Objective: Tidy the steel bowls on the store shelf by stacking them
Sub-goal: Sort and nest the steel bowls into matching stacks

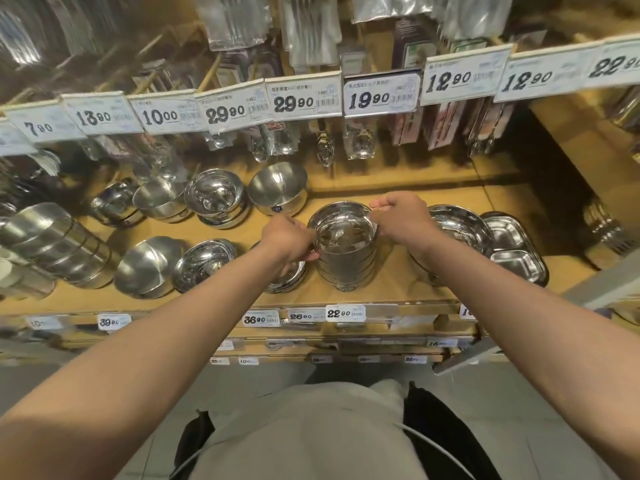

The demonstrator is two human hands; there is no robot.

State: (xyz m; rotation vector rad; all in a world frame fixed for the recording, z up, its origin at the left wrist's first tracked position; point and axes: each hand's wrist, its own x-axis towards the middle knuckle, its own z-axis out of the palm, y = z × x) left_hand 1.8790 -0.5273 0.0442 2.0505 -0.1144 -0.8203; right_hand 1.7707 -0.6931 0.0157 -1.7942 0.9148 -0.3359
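Both hands are on the tall stack [346, 258] of steel bowls sitting near the front middle of the wooden shelf [398, 282]. The left hand [287, 237] grips the stack's left side up by the rim, fingers curled around the wall with the thumb on the near side. The right hand [398, 220] is on the right side of the top bowl, fingers bent and pinching its rim. The stack stands upright, and I count several nested bowls, though the exact number is hard to read with all the reflections.

Just left of the stack, partly under the left wrist, there's a low bowl [287, 275]. Further left along the front row: a shallow bowl [204, 261], a tilted one [149, 268], then a long stack lying on its side [55, 244]. The back row has a deep bowl [277, 188] behind the left hand, a nested pair [214, 199] next to it, and more bowls [159, 199] further left.

Right of the main stack, behind the right forearm, sits a wide dish [460, 226], and beside that some divided trays [512, 251]. Price tags [304, 98] hang across the rail above, with packaged spoons [360, 140] hanging behind them.
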